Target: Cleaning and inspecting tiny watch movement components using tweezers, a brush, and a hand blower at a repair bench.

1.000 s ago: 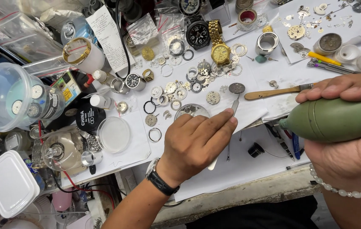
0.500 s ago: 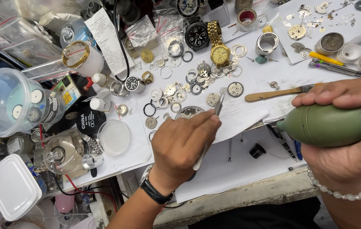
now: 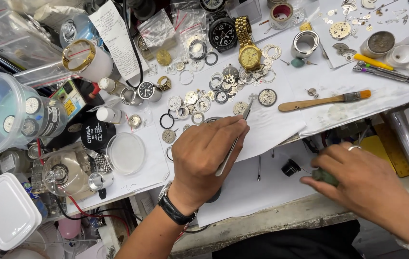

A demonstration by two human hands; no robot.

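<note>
Pinching tweezers [image 3: 235, 139] in left hand [image 3: 204, 153], tips beyond fingers

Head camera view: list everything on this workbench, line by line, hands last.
metal tweezers: one, silver, in the left hand, tips among the watch parts
loose watch gears and rings: many, silver and brass, centre of the white paper
gold metal wristwatch: one, gold, top centre
black-dial wristwatch: one, black, left of the gold one
wooden-handled brush: one, tan with orange tip, right of the parts
clear plastic tub: one, bluish, far left
round clear lid: one, transparent, lower left
green rubber blower: one, green, mostly hidden under the right hand
left hand: one, grips tweezers, black wristband
right hand: one, blurred, over the blower
</note>
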